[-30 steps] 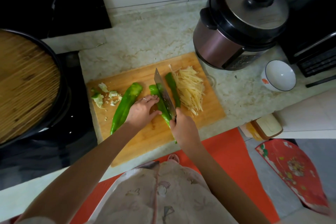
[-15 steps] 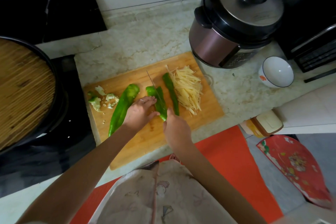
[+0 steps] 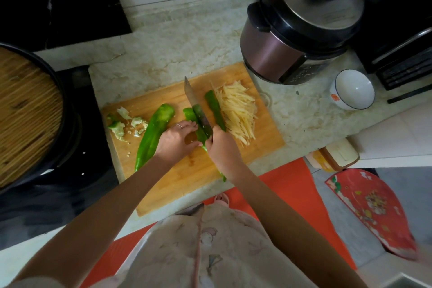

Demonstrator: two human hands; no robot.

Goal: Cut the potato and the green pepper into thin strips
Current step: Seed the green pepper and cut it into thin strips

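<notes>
Potato strips [image 3: 237,110] lie right of pepper [image 3: 153,132].

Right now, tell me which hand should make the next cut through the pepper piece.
Right. The right hand grips the knife, its blade lined up along the pepper piece. The left hand presses that piece down beside the blade, so it should steady.

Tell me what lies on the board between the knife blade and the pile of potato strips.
One long strip of green pepper lies between the knife and the potato strips, as the head view shows.
</notes>
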